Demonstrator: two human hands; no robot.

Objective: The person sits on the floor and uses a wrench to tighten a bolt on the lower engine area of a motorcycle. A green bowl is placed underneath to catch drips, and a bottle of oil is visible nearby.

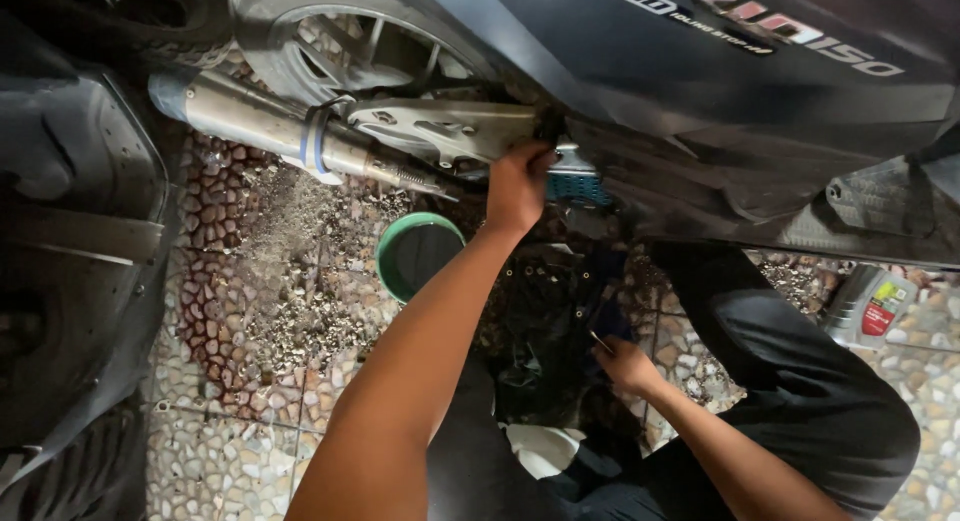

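My left hand (515, 186) reaches up under the dark scooter body (700, 71), fingers closed on a part at the engine's underside, next to a blue ribbed piece (577, 187). What it grips is hidden by the fingers. A green bowl (392, 266) with dark liquid stands on the floor just left of that forearm. My right hand (625, 363) is lower, over a dark oily cloth (545, 321), and pinches a thin metal tool (601, 342).
The scooter's silver exhaust (255, 121) and rear wheel (330, 36) lie at the top left. Another dark vehicle (70, 241) fills the left edge. A grey oil bottle (868, 306) stands right on the pebble floor (270, 311). My dark trouser leg (800, 381) is bent at the right.
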